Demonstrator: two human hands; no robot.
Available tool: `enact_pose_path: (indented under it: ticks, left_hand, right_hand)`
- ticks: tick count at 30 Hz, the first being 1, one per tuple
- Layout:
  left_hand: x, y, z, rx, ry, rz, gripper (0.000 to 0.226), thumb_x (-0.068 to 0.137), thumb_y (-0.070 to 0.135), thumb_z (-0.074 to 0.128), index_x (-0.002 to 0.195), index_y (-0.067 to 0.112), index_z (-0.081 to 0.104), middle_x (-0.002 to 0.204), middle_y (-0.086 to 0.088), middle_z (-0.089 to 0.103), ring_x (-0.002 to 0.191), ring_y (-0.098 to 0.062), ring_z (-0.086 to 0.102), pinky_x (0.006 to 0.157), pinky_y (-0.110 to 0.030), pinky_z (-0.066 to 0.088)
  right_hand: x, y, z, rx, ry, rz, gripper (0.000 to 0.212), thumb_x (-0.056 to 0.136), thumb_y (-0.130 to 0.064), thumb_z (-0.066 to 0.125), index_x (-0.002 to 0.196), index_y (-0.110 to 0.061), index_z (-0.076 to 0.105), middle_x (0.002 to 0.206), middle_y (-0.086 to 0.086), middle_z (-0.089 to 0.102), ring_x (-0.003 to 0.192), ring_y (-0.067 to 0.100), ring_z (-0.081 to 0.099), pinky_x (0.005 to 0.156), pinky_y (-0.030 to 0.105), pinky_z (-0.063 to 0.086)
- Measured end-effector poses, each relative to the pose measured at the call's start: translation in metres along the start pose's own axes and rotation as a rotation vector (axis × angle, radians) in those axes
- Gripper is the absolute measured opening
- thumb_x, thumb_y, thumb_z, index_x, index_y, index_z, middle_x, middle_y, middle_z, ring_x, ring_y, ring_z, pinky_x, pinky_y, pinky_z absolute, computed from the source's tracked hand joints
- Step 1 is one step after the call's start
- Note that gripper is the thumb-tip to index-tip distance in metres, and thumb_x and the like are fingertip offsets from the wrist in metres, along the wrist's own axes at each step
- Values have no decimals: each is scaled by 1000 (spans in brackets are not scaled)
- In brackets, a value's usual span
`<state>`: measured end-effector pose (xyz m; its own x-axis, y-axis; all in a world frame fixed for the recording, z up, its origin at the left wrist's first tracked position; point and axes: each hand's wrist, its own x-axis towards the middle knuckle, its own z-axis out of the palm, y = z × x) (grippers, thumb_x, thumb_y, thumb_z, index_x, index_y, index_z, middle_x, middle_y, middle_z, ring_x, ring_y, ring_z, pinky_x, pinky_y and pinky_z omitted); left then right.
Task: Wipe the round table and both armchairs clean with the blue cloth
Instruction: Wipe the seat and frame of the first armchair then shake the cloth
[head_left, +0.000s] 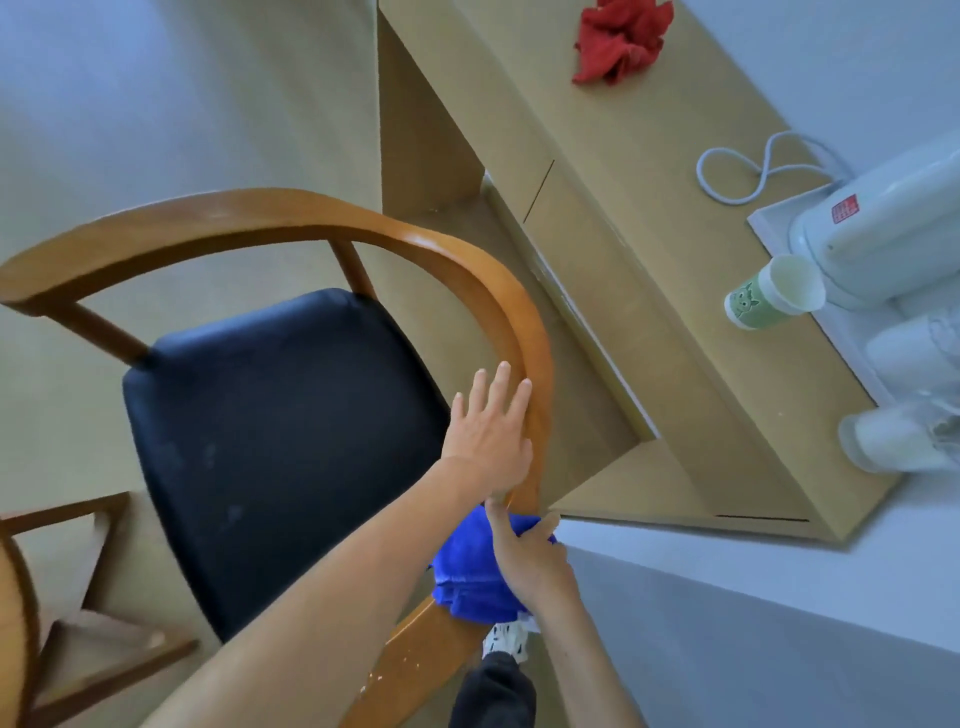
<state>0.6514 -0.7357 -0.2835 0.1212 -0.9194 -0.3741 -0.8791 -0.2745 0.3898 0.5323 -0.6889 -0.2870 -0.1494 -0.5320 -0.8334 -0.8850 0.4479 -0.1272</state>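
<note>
Wiping of the curved wooden rail of 1 armchair (311, 218) is the step judged to be in hand, at lower centre of the frame. The blue cloth (470, 566) is bunched over the rail just below the middle of the picture, wrapped partly around the wood.

Advice for the step: the cloth would best be kept folded around the rail so top and sides are covered in 1 pass; pressure should be steady; the sweep should be carried along the full arc toward the upper left of the frame. White specks are seen on the rail's lower stretch near the bottom edge, so that part likely needs a pass too.

Hands:
- right hand (530, 566): clenched on the blue cloth, thumb and fingers curled over it against the rail.
- left hand (488, 436): released, fingers straight and slightly spread, laid flat on the rail just above the cloth, holding nothing; judged to be steadying the chair.

Black seat pad (280, 441) untouched by either hand. Part of a 2nd wooden frame, perhaps the round table, shows at lower left; which it is cannot be told. A red cloth (621, 41) lies on the desk (649, 171) at upper right, well apart.
</note>
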Motion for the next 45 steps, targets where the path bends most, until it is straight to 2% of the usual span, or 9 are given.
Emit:
enact_pose_path:
  ticks: [5,8,12,17,22,27,32,38,45]
  left_hand:
    - [-14,11,25,-101,65,-194,60,97,31,36,150,13,15,160,-7,2,146,-30,2,116,-50,15]
    - [-27,25,41,-135,84,-360,57,97,29,34,149,12,18,160,-5,7,146,-27,4,116,-52,11]
    - [-49,50,59,-127,141,-579,52,96,32,33,142,8,29,156,-13,18,143,-32,12,114,-54,11]
    - [-75,85,83,-14,259,-759,60,93,47,36,134,4,37,143,-19,35,135,-36,27,109,-54,21]
    - [-69,108,97,-106,272,-939,59,85,37,40,136,5,37,139,-18,41,132,-37,34,111,-57,22]
    - [-67,107,102,-141,286,-865,69,84,25,34,147,1,18,149,-16,29,143,-35,14,112,-59,-9]
    - [-91,103,109,-61,380,-827,69,71,31,41,135,9,52,138,-4,53,134,-32,42,107,-59,32]
    - [-109,89,115,-88,420,-709,63,69,37,51,127,12,58,129,-5,57,124,-39,48,102,-66,31]
    - [-227,2,134,-81,643,-383,54,61,23,58,112,8,67,127,-7,60,116,-37,53,101,-52,36]
  right_hand:
    - [17,7,-47,-197,-111,-223,37,95,-32,35,118,-11,56,115,10,58,100,29,51,83,36,41]
    - [23,2,-64,-299,86,-511,21,90,-18,41,85,-13,61,86,5,63,83,28,56,68,32,42]
    - [29,-17,-79,-190,260,-1055,21,90,-2,47,90,-6,67,91,5,67,89,21,58,77,28,43]
    - [63,-42,-74,-641,194,-1541,16,86,6,53,92,4,68,93,15,69,96,34,62,92,38,42]
    - [96,-30,-51,-1069,316,-1566,33,98,-22,37,91,-12,67,85,2,69,91,23,61,103,29,24]
    - [96,-21,-37,-971,426,-1566,29,95,-22,46,73,-15,63,68,0,64,73,23,59,92,31,32]
    - [91,-16,-22,-898,394,-1517,28,94,-19,40,71,-14,57,64,0,60,66,25,55,83,30,27]
    - [94,-14,-16,-894,436,-1468,40,96,-24,32,67,-13,58,60,3,61,65,27,57,83,32,28]
    - [78,-8,-5,-719,352,-1350,31,95,-33,49,75,-18,67,66,-5,61,77,19,57,93,32,26]
